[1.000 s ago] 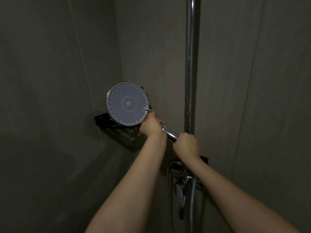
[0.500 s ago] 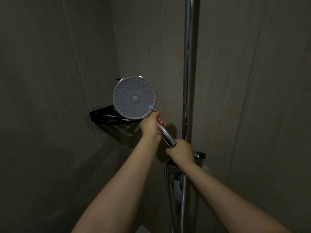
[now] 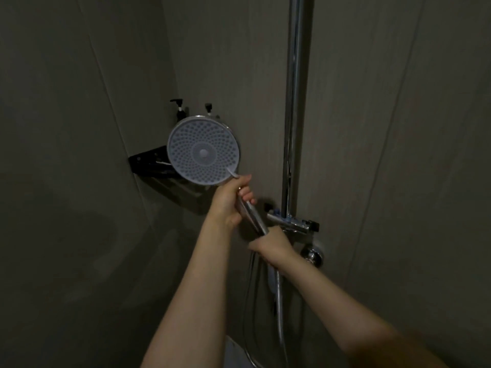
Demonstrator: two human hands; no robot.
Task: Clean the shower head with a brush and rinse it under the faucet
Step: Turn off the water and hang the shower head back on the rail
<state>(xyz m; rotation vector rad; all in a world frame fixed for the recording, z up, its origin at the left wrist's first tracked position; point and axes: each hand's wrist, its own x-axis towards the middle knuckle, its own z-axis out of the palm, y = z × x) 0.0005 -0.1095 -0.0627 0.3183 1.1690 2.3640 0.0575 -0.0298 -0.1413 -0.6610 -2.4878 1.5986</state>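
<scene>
Since a second ago we had lifted the shower head (image 3: pixel 203 150) off the rail, so it was freed for brushing. Our left hand (image 3: pixel 229 201) grasped its handle just below the face; our right hand (image 3: pixel 273 247) grasped the lower end. Beyond the left hand, the corner shelf (image 3: pixel 148 162) held pump bottles (image 3: pixel 179 108).

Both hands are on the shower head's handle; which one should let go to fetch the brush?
Probably the right hand: it only grips the handle's low end, while the left hand grips just under the shower head and steadies it. No brush is visible.
</scene>
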